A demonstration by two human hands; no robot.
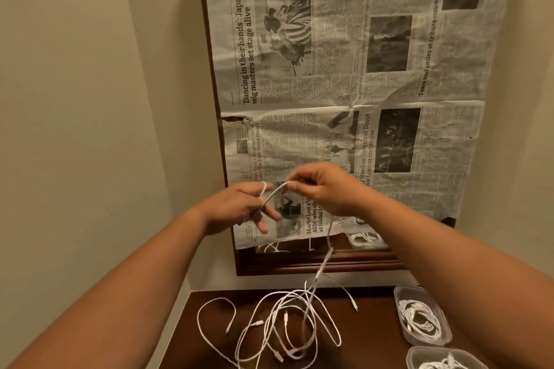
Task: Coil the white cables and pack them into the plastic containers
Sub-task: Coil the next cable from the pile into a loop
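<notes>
we stand over a dark wooden table (pixel 209 347) in a beige-walled corner, its left edge running close along the wall (pixel 90 99). at the bottom right, cut by the frame edge, the nearer container (pixel 419 352) holds coiled white cable. just beyond it sits the farther container (pixel 400 296), also with a coil inside. the loose cables (pixel 287 323) lie tangled at bottom centre, with bare wood to their left and a narrower bare strip between them and the containers.

above the table both hands are raised in open air. our left hand (pixel 236 210) has its fingers partly bent with the white cable (pixel 275 192) looped around them. our right hand (pixel 323 189) pinches the same cable at its fingertips, just beside the left. from there the cable hangs down into the tangle.

behind the hands a dark wooden frame (pixel 299 266) stands against the wall, covered almost fully by newspaper (pixel 344 84).
</notes>
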